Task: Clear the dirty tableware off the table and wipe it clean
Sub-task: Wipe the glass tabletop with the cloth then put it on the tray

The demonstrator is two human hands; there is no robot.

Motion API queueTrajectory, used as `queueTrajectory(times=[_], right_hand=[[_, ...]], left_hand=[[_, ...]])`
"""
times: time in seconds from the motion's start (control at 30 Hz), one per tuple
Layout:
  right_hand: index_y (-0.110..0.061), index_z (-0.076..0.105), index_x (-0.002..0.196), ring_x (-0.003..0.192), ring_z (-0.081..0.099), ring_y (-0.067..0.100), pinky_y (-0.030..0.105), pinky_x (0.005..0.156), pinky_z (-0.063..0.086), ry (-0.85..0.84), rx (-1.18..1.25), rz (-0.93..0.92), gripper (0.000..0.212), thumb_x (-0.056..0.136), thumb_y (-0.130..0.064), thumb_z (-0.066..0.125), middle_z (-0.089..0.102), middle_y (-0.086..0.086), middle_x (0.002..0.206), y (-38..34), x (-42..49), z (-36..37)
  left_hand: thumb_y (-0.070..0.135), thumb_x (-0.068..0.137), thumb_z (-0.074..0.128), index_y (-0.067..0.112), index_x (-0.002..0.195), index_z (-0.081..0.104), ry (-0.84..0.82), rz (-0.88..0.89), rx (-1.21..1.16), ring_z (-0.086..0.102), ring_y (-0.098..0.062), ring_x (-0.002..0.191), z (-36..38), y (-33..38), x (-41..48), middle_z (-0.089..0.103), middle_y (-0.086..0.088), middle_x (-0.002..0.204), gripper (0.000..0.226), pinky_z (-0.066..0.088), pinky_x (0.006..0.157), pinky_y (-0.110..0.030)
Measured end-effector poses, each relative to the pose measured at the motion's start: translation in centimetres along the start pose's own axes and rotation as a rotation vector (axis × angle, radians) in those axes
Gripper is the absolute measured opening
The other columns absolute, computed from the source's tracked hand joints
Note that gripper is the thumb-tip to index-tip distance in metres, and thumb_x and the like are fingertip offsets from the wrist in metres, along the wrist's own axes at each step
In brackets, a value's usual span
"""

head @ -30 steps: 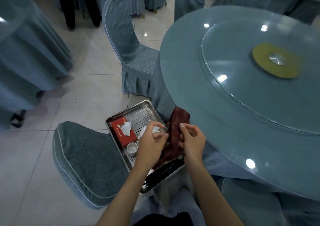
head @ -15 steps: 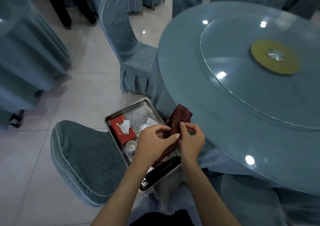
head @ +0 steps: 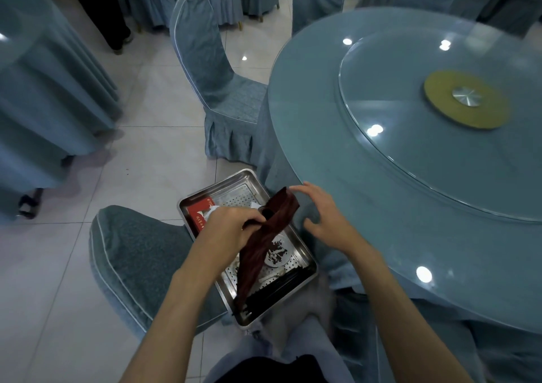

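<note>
My left hand (head: 231, 227) grips a dark red cloth (head: 264, 242) that hangs down over a steel tray (head: 305, 253). The tray rests on a chair seat (head: 137, 259) beside the round table (head: 366, 221). In the tray lie a red tissue box (head: 197, 218), a small patterned dish (head: 278, 253), dark chopsticks (head: 272, 291) and white tissue. My right hand (head: 325, 218) hovers just right of the cloth's top end, fingers spread and curved, holding nothing. The table's glass top and its glass turntable (head: 440, 154) carry no dishes.
A second covered chair (head: 217, 89) stands pushed up to the table's left side. Another clothed table (head: 44, 89) fills the far left. A person's dark legs (head: 108, 10) stand at the top left. More covered chairs line the back. Tiled floor (head: 146, 154) lies between.
My right hand has let go of the cloth and moved right, opening. My left hand keeps its grip and has lifted the cloth a little toward the table edge.
</note>
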State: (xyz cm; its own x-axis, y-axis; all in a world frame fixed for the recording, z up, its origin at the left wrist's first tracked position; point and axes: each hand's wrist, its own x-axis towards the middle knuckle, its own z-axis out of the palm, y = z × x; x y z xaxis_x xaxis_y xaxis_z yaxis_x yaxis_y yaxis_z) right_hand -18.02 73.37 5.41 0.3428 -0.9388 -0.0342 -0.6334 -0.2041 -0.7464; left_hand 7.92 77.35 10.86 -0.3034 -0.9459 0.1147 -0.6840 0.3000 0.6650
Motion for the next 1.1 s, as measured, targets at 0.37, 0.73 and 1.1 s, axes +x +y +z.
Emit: queueTrajectory(times=[0.37, 0.73, 1.1], right_hand=[[-0.033, 0.065, 0.123, 0.133, 0.05, 0.019, 0.038, 0.114, 0.039, -0.382, -0.281, -0.143, 0.044, 0.085, -0.011, 0.069, 0.056, -0.003, 0.139, -1.8, 3.9, -1.6], [-0.026, 0.082, 0.095, 0.084, 0.074, 0.012, 0.035, 0.073, 0.06, 0.191, -0.383, -0.172, 0.022, 0.088, -0.046, 0.077, 0.079, -0.011, 0.096, -0.5, 2.5, -2.1], [-0.016, 0.072, 0.103, 0.08, 0.066, 0.006, 0.018, 0.08, 0.054, 0.375, -0.036, -0.186, 0.029, 0.08, -0.024, 0.088, 0.067, -0.006, 0.084, -4.0, 2.8, -4.4]], left_hand=[[0.006, 0.08, 0.086, 0.024, 0.097, 0.083, -0.094, 0.075, 0.077, 0.071, -0.002, 0.079, -1.9, -2.1, 0.0, 0.079, 0.011, 0.089, 0.024, 0.049, 0.081, -0.009], [0.014, 0.082, 0.086, 0.028, 0.1, 0.083, -0.019, -0.069, 0.052, 0.059, 0.014, 0.072, -4.2, -4.4, 0.0, 0.073, 0.022, 0.088, 0.023, 0.041, 0.078, 0.001], [0.011, 0.087, 0.082, 0.026, 0.107, 0.059, 0.098, -0.14, -0.073, 0.071, -0.002, 0.085, -6.3, -3.9, 1.1, 0.075, 0.009, 0.097, 0.035, 0.06, 0.083, -0.027]])
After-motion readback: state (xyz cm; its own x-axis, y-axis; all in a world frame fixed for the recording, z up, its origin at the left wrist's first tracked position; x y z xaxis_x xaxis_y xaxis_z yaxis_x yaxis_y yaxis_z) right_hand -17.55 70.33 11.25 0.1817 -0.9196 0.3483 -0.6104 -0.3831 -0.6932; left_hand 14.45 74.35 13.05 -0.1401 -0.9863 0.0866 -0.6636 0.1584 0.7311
